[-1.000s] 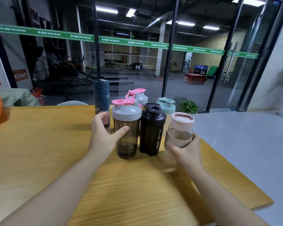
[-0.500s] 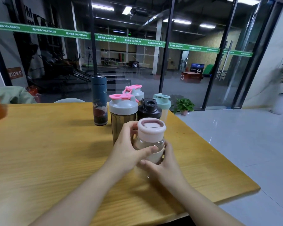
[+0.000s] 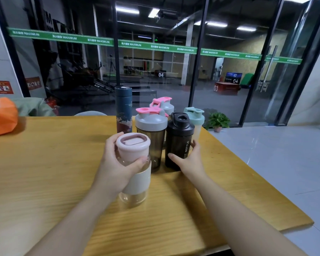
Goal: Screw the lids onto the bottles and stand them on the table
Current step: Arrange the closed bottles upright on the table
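- The left hand (image 3: pixel 115 169) has its grip wrapped around a clear bottle (image 3: pixel 135 182) with a pale pink lid (image 3: pixel 132 145), upright low over the wooden worktop (image 3: pixel 44 182); whether its base touches is hard to tell.
- The right hand (image 3: pixel 190 161) cups the black bottle (image 3: pixel 179 143), fingers part-curled around its side, seemingly touching.
- Just behind stand a grey-lidded shaker (image 3: pixel 151 133), a dark blue flask (image 3: pixel 123 109), and two more capped bottles.
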A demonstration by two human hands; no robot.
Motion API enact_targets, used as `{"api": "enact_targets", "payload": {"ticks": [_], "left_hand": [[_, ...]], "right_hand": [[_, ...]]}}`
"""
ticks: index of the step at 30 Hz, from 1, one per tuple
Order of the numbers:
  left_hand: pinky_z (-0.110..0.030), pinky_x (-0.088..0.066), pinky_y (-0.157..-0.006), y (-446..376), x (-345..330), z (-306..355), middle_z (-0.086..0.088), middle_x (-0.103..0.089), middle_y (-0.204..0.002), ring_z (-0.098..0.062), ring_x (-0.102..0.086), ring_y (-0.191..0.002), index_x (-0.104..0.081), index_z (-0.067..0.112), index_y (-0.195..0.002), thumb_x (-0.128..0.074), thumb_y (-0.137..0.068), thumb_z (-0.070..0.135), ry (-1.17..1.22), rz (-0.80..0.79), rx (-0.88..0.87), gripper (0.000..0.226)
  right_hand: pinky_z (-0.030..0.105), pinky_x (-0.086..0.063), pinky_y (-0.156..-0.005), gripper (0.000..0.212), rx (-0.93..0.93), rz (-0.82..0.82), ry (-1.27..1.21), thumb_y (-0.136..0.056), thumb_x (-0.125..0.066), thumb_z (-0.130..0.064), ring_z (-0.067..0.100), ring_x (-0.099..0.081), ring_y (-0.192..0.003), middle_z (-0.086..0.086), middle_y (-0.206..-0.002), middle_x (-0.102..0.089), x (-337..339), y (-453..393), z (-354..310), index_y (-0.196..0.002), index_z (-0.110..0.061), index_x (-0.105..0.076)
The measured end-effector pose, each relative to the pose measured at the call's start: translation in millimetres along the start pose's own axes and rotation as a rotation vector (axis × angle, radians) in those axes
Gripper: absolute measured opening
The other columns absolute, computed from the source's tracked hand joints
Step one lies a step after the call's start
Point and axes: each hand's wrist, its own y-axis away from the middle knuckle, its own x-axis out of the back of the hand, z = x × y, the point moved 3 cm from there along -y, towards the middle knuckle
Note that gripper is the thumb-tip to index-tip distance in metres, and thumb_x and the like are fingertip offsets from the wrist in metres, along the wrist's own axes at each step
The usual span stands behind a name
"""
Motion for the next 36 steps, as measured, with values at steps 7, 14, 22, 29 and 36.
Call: {"api": "enact_targets", "payload": {"ticks": [7,14,22,29,36], "left_hand": [[-0.015,-0.041,-0.073,-16,25,-9,0.013,-0.047,-0.124,0.001,-0.051,-0.102,-0.033,0.03,-0.137,-0.082,-0.072,0.018,-0.072,0.097,0.024,0.082],[-0.025,-0.037,-0.089,-37,34,-16,0.011,-0.04,-0.133,-0.008,-0.044,-0.114,-0.021,0.028,-0.147,-0.075,-0.079,0.022,-0.112,0.129,0.055,0.088],[-0.027,-0.017,-0.115,-36,29,-5,-0.008,-0.013,-0.153,-0.011,-0.011,-0.141,-0.016,0.018,-0.15,-0.079,-0.073,0.029,-0.446,0.278,-0.148,0.1],[-0.029,-0.028,-0.111,-12,-21,44,0.0,-0.051,-0.13,-0.015,-0.044,-0.127,-0.057,0.014,-0.125,-0.056,-0.088,0.037,-0.487,-0.093,-0.687,0.045],[0.0,-0.007,-0.102,-16,-53,40,0.025,-0.035,-0.132,0.016,-0.018,-0.128,-0.046,0.036,-0.134,-0.051,-0.073,0.069,-0.572,-0.363,-0.511,0.069]], "right_hand": [[0.024,-0.04,-0.086,0.073,0.012,0.077,-0.063,-0.073,-0.082,-0.021,0.013,-0.051,-0.104,-0.006,-0.111,-0.05,-8,-6,6,-0.13,-0.016,-0.037],[0.002,-0.04,-0.067,0.071,0.03,0.042,-0.044,-0.071,-0.084,-0.018,-0.005,-0.054,-0.091,-0.009,-0.109,-0.052,20,20,9,-0.123,-0.022,-0.036],[0.002,-0.04,-0.075,0.066,0.118,-0.17,-0.033,-0.068,-0.086,-0.017,-0.02,-0.05,-0.092,-0.015,-0.11,-0.056,29,55,13,-0.119,-0.024,-0.045],[0.023,-0.046,-0.095,0.081,0.159,-0.273,-0.175,-0.068,-0.063,-0.071,0.004,-0.055,-0.117,-0.007,-0.128,-0.057,18,64,4,-0.131,-0.022,-0.046],[0.02,-0.043,-0.086,0.068,-0.007,0.123,-0.038,-0.087,-0.068,-0.032,0.013,-0.046,-0.112,0.002,-0.132,-0.045,37,-31,-16,-0.14,-0.011,-0.031]]}}
